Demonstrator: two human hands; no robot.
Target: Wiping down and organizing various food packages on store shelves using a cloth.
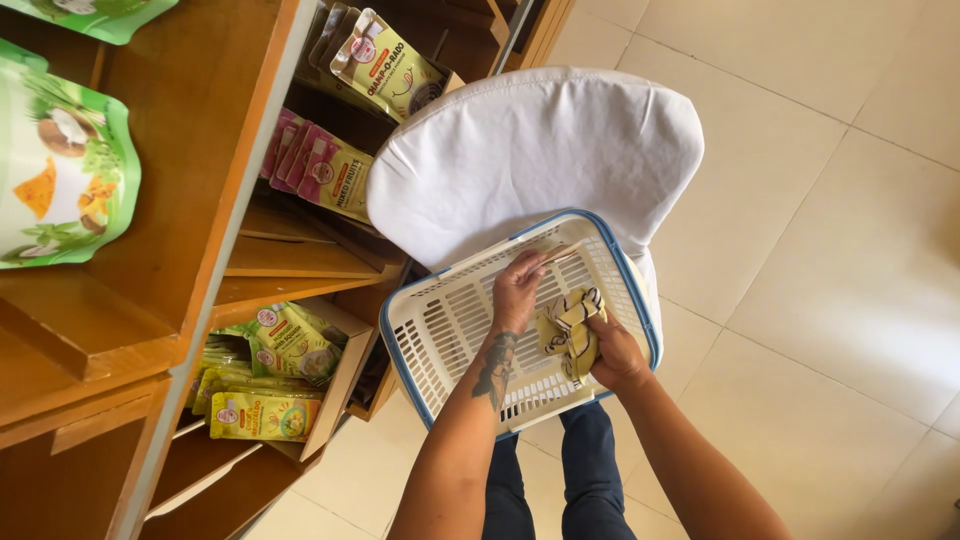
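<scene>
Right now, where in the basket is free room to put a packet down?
The basket floor is bare on its left half, between the left rim and the left hand. The right side is crowded: the right hand holds yellow packets there.

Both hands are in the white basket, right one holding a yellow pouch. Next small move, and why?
Probably lift the yellow pouch up over the basket rim toward the wooden shelf on the left. The right hand already grips it inside the basket, the left hand rests on the basket floor beside it, and similar yellow pouches sit on that shelf.
</scene>
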